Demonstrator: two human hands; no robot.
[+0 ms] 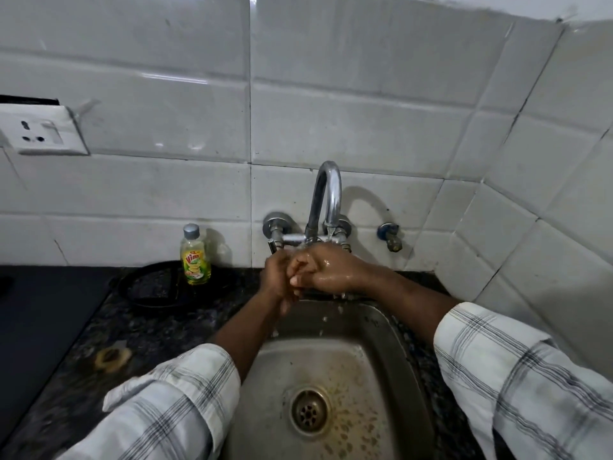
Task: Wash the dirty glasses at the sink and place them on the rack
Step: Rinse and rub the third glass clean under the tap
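Note:
My left hand (pixel 278 281) and my right hand (pixel 331 269) are clasped together under the chrome tap (pixel 326 197), above the back edge of the steel sink (pixel 374 356). Water runs from the spout onto both wet hands and drips into the basin. The fingers of each hand curl over the other hand, and neither holds any object. No glass and no rack appear in this view. The basin shows only its drain (pixel 309 411) and brownish stains.
A bottle of yellow dish soap (pixel 195 257) stands on the dark stone counter (pixel 139 330) left of the tap, in front of a black round pan (pixel 156 287). A dark stove surface (pixel 43 313) fills the far left. A wall socket (pixel 39 131) sits on the tiles.

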